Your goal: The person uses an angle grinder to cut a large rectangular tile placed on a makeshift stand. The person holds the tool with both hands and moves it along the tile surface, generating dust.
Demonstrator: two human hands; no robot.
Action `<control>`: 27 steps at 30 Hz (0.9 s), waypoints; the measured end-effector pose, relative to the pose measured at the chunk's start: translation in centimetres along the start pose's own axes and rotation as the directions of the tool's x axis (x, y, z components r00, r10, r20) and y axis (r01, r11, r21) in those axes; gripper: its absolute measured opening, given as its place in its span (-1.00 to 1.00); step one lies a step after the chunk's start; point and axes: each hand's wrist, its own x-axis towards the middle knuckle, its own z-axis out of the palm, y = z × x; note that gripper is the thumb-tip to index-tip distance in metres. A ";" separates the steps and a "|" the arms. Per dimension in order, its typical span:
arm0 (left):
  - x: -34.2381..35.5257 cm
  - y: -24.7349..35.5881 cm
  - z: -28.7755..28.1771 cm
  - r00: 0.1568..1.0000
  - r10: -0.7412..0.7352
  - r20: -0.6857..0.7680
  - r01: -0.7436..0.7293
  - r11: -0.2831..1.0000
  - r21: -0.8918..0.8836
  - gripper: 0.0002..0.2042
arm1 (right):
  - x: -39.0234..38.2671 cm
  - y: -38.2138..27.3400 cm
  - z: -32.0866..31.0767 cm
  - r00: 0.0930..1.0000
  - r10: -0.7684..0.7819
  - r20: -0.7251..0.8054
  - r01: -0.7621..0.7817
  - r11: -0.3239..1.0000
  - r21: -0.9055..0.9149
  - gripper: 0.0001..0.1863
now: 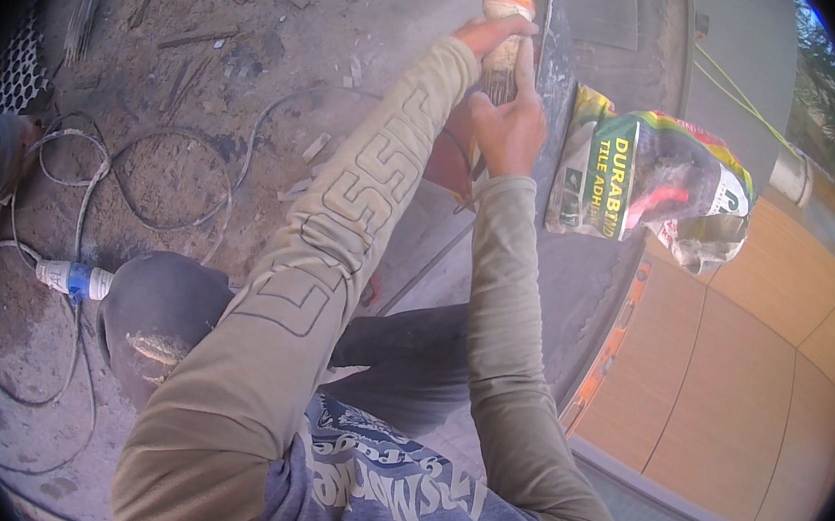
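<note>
"Orange caps the far end of that dusty tool (501, 60); where is it?"
"Far side, near the middle, left of the bag (638, 186). Its long axis runs near to far, orange end pointing away from the person."
"And the hands?"
"Left hand (494, 35) curls over its far part; right hand (511, 129) closes round the near part, forefinger straight along it."

The dusty floor (381, 16) carries a looped cable (105, 166) and scattered debris (198, 36).

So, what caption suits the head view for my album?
Left hand and right hand on a dusty, orange-ended tool; colourful bag at right.
</note>
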 end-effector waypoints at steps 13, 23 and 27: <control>-2.8 -0.2 1.0 1.000 0.017 -0.011 -0.017 1.000 0.012 -0.47 | -1.8 -0.6 -1.0 0.999 0.031 0.026 -0.031 0.999 0.030 0.01; -3.6 -0.4 1.2 1.000 0.000 0.002 0.000 1.000 0.000 -0.46 | -2.7 -0.9 -1.3 0.999 0.032 -0.014 -0.032 0.999 0.025 -0.01; -3.0 -0.1 0.9 1.000 -0.006 -0.004 0.006 1.000 0.011 -0.46 | -2.4 -1.5 -1.4 0.997 0.065 0.034 -0.066 0.996 0.059 0.01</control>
